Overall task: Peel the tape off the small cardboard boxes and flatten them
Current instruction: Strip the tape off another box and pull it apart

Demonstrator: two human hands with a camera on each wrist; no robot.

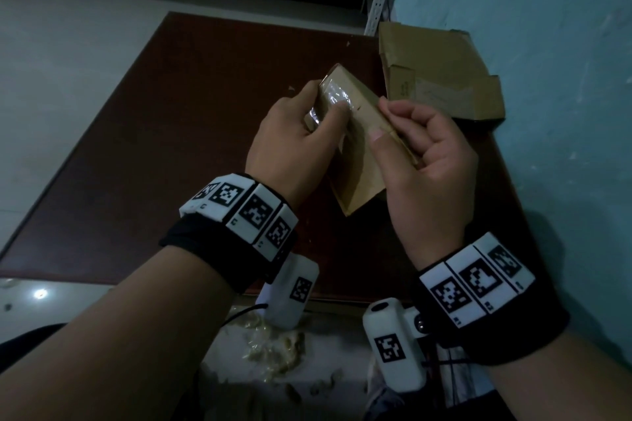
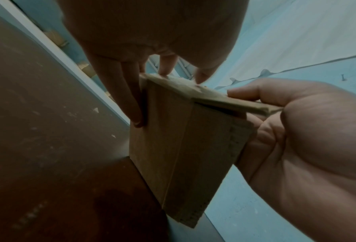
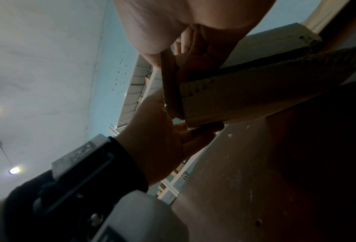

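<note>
Small brown cardboard box [image 1: 359,143], held tilted in the air over the middle of the dark brown wooden table [image 1: 171,133], far end pointing to about eleven o'clock, near end to five. Glossy clear tape [image 1: 333,97] running along that far end, wrinkled and catching light; whether an edge has lifted yet, impossible to say.

Left hand [image 1: 290,143] at nine o'clock of the box, fingers curled round the far end, thumb pressed flat on the tape. Right hand [image 1: 424,161] at three o'clock, thumb and curled fingers pinching the long side edge, steadying. From the left wrist view, fingertips [image 2: 164,68] resting on the top flap.

Likely step: starting the peel. Best done by working a thumbnail under a tape corner, then pulling low and slow along the strip, nearly parallel to the surface, to spare the paper layer. Right grip to stay firm but off the flap seam, so nothing buckles early. Risk: thin tape tearing into slivers if yanked upward.

Flattened brown cardboard pieces [image 1: 441,75] lying at one o'clock, against the pale blue wall [image 1: 547,44]. Crumpled tape scraps [image 1: 273,349] on the floor at six o'clock.
</note>
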